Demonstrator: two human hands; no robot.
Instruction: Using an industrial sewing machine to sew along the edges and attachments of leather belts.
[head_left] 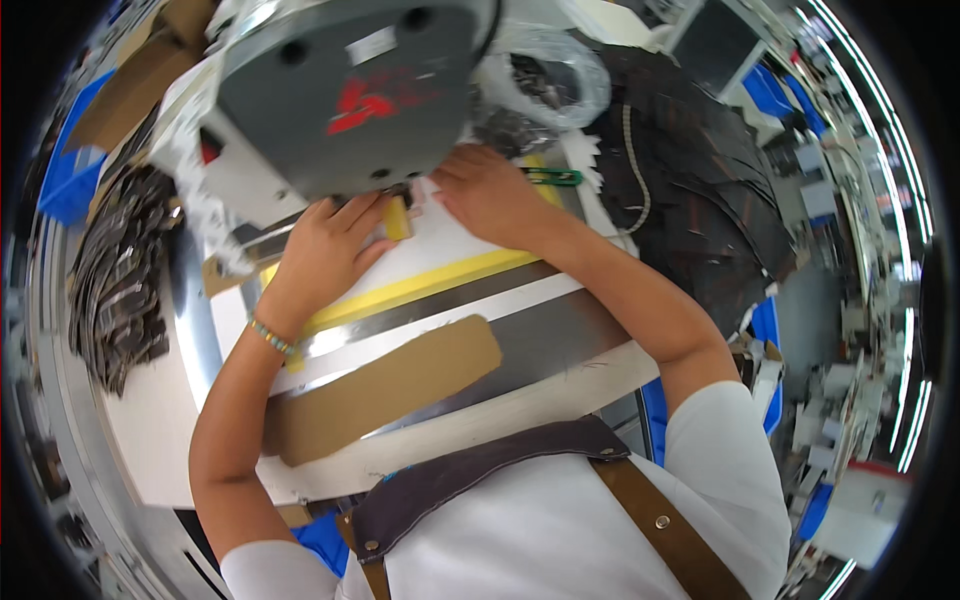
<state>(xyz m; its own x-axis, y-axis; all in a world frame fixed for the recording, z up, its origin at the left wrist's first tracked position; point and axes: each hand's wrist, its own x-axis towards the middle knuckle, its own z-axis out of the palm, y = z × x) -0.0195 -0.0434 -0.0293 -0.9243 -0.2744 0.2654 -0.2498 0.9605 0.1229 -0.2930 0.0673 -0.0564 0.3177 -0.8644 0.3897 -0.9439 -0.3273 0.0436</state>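
Note:
Both of my hands reach in beneath the dark grey head of a machine (340, 125). My left hand (335, 245) lies with fingers stretched forward and thumb apart, its fingertips beside a small yellow block (398, 220) under the machine head. My right hand (490, 195) rests palm down on a white surface (440, 240), fingers pointing to the machine; its fingertips are partly hidden near a small pinkish mark. Just beyond the right hand lies a green-handled tool (555, 177). A yellow strip (425, 290) runs across the white surface, nearer to me than both hands.
A long brown board (390, 390) lies on the near metal plate (560, 340). Dark flat pieces (680, 170) are heaped on the right, with a clear plastic bag (550, 80) behind. Bundled dark strips (125, 270) lie at left, near a blue bin (75, 160).

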